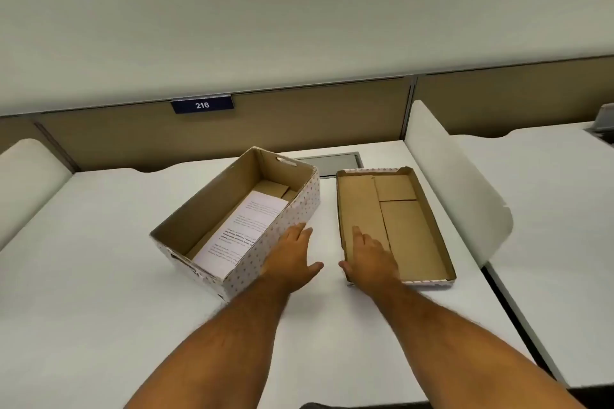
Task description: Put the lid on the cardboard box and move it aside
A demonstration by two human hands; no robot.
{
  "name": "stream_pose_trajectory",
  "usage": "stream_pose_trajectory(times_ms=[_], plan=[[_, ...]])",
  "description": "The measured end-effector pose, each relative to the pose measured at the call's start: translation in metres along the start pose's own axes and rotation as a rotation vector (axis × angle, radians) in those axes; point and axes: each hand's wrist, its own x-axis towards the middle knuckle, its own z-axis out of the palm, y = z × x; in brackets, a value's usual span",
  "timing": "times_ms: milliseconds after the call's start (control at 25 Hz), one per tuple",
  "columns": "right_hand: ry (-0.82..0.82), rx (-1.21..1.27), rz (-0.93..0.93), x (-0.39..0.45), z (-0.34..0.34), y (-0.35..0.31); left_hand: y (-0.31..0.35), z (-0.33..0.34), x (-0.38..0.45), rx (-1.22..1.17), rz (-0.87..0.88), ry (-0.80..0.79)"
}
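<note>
An open cardboard box (289, 219) with a dotted white outside stands at an angle in the middle of the desk, with a printed sheet of paper (239, 232) inside. Its lid (412, 226) lies upside down to the right, brown inside facing up. My left hand (292, 259) rests flat against the box's right side wall, fingers spread, holding nothing. My right hand (368, 256) lies over the lid's near left corner, fingers inside and thumb outside its left rim; I cannot tell whether it grips the rim.
The white desk (99, 259) is bounded by a tan partition (299, 123) at the back bearing a sign "216". A white side divider (455, 186) stands just right of the lid. A grey cable hatch (335, 163) sits behind the box.
</note>
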Motion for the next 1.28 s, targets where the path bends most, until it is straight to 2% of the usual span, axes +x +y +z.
stream_pose_trajectory(times_ms=[80, 200, 360, 440, 560, 720, 840, 1000, 1200, 1280], plan=[[-0.048, 0.098, 0.046, 0.007, 0.011, -0.004, -0.001, 0.008, 0.0, -0.126, -0.09, -0.051], [-0.136, 0.103, 0.088, 0.014, 0.029, -0.016, -0.012, 0.016, 0.001, -0.266, -0.21, -0.079], [-0.122, 0.157, 0.148, 0.032, 0.045, -0.014, -0.023, 0.008, 0.008, -0.541, -0.324, -0.093], [-0.046, 0.246, 0.195, 0.037, 0.042, -0.013, -0.026, 0.005, 0.011, -0.672, -0.37, -0.135], [0.203, 0.388, 0.22, 0.035, 0.016, -0.018, -0.018, -0.003, 0.021, -0.909, -0.42, -0.227], [0.507, 0.605, 0.228, 0.032, -0.05, -0.019, -0.005, -0.009, 0.044, -1.003, -0.454, -0.363], [0.638, 0.894, 0.263, 0.025, -0.113, -0.023, 0.004, -0.016, 0.059, -1.123, -0.485, -0.411], [0.643, 1.213, 0.255, 0.0, -0.168, -0.041, 0.012, -0.03, 0.072, -1.357, -0.553, -0.411], [0.609, 1.544, 0.248, -0.02, -0.197, -0.06, 0.004, -0.061, 0.09, -1.661, -0.404, -0.305], [0.574, 1.643, 0.238, -0.019, -0.198, -0.064, -0.003, -0.078, 0.096, -1.68, -0.387, -0.223]])
